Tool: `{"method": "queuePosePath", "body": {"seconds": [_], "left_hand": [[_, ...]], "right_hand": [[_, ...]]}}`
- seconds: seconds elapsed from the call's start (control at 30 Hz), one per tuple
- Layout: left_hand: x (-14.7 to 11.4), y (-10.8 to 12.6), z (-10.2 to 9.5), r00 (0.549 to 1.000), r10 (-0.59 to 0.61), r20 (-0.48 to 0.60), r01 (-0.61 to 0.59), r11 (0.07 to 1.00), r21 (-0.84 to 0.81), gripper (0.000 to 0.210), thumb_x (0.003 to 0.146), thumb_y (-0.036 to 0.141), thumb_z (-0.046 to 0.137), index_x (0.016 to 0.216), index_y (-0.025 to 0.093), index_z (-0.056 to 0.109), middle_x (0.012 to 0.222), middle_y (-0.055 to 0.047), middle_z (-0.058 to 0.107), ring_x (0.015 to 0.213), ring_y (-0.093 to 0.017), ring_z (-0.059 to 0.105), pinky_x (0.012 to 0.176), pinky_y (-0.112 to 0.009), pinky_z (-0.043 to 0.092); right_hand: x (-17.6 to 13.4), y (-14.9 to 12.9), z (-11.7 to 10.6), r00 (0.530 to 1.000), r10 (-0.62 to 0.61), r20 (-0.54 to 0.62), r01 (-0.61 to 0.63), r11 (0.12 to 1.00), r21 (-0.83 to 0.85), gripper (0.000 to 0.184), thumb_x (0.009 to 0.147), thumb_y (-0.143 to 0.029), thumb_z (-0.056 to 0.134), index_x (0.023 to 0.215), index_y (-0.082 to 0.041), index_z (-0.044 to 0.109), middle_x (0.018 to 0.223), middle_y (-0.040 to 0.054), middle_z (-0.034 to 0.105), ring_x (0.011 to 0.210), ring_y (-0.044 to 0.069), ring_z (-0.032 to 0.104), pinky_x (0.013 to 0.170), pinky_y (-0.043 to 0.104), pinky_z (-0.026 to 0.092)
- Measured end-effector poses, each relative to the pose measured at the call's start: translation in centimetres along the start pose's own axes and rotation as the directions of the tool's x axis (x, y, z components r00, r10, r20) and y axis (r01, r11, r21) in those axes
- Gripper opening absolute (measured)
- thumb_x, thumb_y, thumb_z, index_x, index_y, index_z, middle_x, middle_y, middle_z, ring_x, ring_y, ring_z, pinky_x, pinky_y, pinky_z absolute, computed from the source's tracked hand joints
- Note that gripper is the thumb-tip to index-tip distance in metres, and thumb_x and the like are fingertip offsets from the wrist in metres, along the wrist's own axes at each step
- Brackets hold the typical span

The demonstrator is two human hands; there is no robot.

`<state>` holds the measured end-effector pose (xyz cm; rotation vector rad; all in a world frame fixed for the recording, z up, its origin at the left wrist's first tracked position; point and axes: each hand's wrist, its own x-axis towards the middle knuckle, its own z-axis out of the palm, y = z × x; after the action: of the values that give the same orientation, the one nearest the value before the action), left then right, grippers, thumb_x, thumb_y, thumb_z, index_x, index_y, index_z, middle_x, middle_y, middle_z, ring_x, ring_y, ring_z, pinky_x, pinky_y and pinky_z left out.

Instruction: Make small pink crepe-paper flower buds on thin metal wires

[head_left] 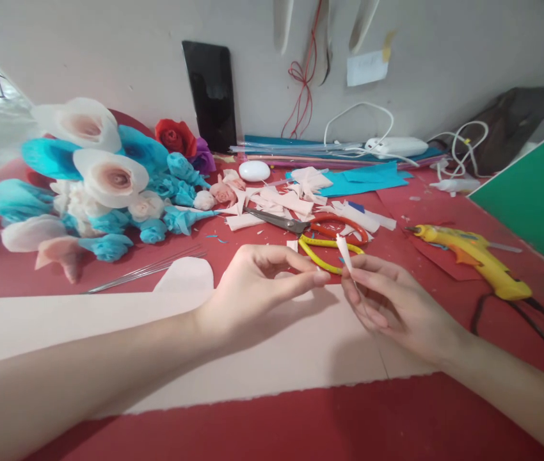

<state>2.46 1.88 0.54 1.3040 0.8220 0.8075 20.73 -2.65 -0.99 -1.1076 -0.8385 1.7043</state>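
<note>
- Far left: a heap of crepe-paper roses and other flowers [118, 179], white, blue, peach, red and purple, on the red tabletop [301, 429].
- In front of them, a pale pink paper sheet [61, 317] stretches sideways beneath both hands.
- Thin metal wires [142, 272] lie near a rounded paper petal [188, 275].
- Left hand [262, 282]: above the sheet, thumb and forefinger nearly meeting; I cannot tell whether anything is between them.
- Beyond it, pale paper scraps [284, 200] and scissors [296, 224] with red and yellow handles spread apart.
- A narrow roll of pale paper [344, 251] tops a thin wire stem [380, 351], just beside the left fingertips.
- Right hand [397, 301]: pinching this roll and stem, which slants over the sheet.
- Far right: a yellow glue gun [468, 253] on its side.
</note>
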Motion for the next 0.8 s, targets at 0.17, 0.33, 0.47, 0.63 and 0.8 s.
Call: {"method": "queuePosePath", "body": {"seconds": [0.17,0.33,0.47,0.63,0.8], "left_hand": [[1.1,0.8,-1.1,0.997,0.057,-0.055,-0.052,0.994,0.091,0.026,0.086,0.023,0.039,0.063,0.015,0.05,0.063,0.0,0.054,0.062,-0.009,0.054,0.057,-0.018,0.045],[2.7,3.1,-3.3,0.995,0.093,0.044,-0.103,0.912,0.396,0.031,0.081,0.024,0.048,0.053,0.015,0.056,0.055,0.002,0.056,0.057,-0.009,0.051,0.056,-0.018,0.041],[3.0,4.2,-4.2,0.991,0.069,0.118,-0.126,0.795,0.593,0.012,0.068,0.023,0.063,0.065,0.016,0.073,0.058,0.001,0.067,0.055,-0.012,0.054,0.051,-0.019,0.039],[3.1,3.8,-4.8,0.985,0.129,0.111,-0.169,0.683,0.71,0.013,0.067,0.027,0.066,0.059,0.017,0.071,0.059,0.0,0.068,0.055,-0.012,0.053,0.053,-0.02,0.038],[3.9,3.4,-6.2,0.979,0.156,0.134,-0.204,0.667,0.716,0.031,0.074,0.031,0.061,0.047,0.015,0.064,0.047,0.0,0.059,0.047,-0.01,0.047,0.05,-0.022,0.035]], "right_hand": [[0.1,0.1,0.1,1.0,0.015,-0.008,-0.015,1.0,0.011,0.012,0.08,-0.025,0.06,0.077,-0.017,0.053,0.059,-0.0039,0.056,0.033,0.001,0.039,0.03,0.01,0.026],[0.0,0.1,0.3,1.0,0.023,-0.014,-0.023,0.999,0.03,0.015,0.078,-0.026,0.062,0.079,-0.018,0.051,0.059,-0.0045,0.056,0.032,0.001,0.037,0.029,0.01,0.025],[0.0,0.0,0.5,0.999,0.04,-0.018,-0.039,0.999,0.028,0.015,0.079,-0.027,0.062,0.08,-0.017,0.05,0.06,-0.0043,0.055,0.034,0.001,0.037,0.029,0.01,0.024],[-0.2,-0.4,0.9,1.0,0.011,-0.012,-0.011,1.0,-0.019,0.017,0.079,-0.028,0.063,0.077,-0.016,0.052,0.06,-0.0033,0.055,0.034,0.001,0.038,0.03,0.01,0.026],[-1.5,-1.4,1.7,0.996,-0.094,0.0,0.093,0.989,-0.119,0.016,0.077,-0.029,0.066,0.078,-0.016,0.057,0.061,-0.0024,0.056,0.035,0.001,0.04,0.031,0.01,0.032]]}}
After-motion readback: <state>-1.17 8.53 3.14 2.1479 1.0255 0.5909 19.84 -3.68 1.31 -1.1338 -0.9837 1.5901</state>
